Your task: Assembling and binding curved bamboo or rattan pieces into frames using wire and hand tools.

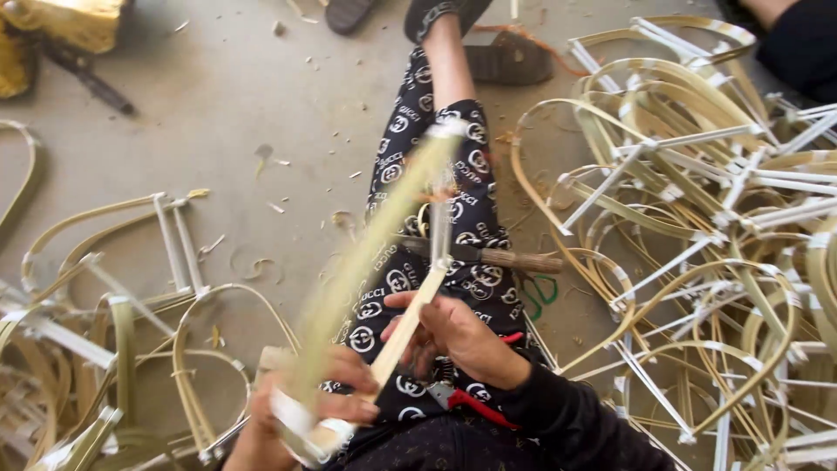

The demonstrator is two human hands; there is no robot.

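Note:
I sit on the floor with one leg [440, 78] stretched out in black patterned trousers. My left hand [301, 410] grips the near taped corner of a bent bamboo frame [370, 253], which is blurred by motion. My right hand [453, 336] holds the frame's straight pale stick [410, 318] a little higher up. A knife with a wooden handle [514, 259] lies across my thigh. Red-handled pliers [475, 406] rest on my lap under my right wrist.
Many finished bamboo loops with white taped sticks are piled at the right [697, 218] and at the left [113, 349]. Sandals [506, 61] lie by my foot. Shavings dot the concrete floor [227, 96]. Another person's dark sleeve [802, 44] shows top right.

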